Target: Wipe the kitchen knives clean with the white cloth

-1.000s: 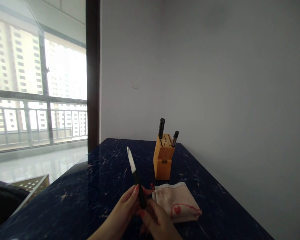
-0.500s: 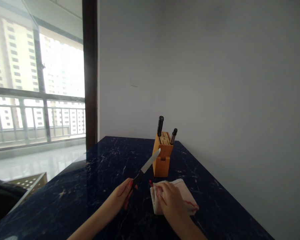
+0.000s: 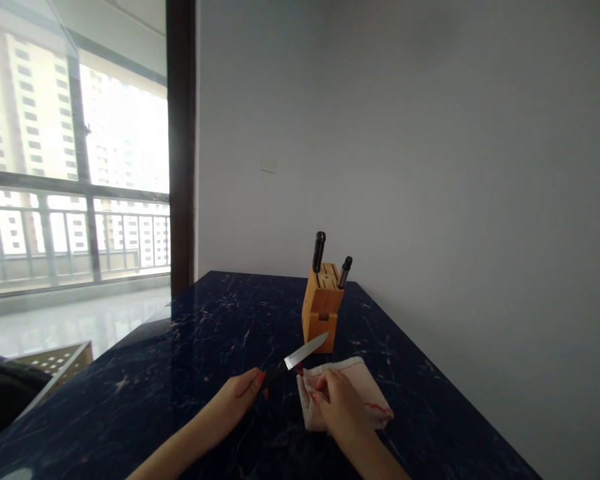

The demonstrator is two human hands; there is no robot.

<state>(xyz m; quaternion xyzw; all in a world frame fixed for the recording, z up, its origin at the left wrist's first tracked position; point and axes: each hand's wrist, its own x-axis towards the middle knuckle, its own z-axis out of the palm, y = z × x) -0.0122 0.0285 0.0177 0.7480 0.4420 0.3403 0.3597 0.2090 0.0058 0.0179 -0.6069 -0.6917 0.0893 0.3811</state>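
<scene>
At far left, beyond the glass, a railed balcony (image 3: 75, 227) with pale tower blocks behind; a dark brown window post (image 3: 181, 147) stands beside a plain grey wall (image 3: 405, 147). Nearer, the worktop (image 3: 180, 373) is glossy dark blue stone with thin white veining. Left hand (image 3: 235, 400): grip clamped on the black handle of a knife (image 3: 300, 355), fingers curled round it, red-painted nails showing. Blade is bright steel, narrow and pointed, tilted up to the right, tip over the near edge of the cloth and just short of the knife block (image 3: 321, 310). Block is light wood, boxy, upright, with two black handles projecting from its slots. Right hand (image 3: 337, 400): fingers bent, pressed flat onto a folded cream cloth (image 3: 365, 393) with red stitched edging, lying on the worktop just in front of the block.
</scene>
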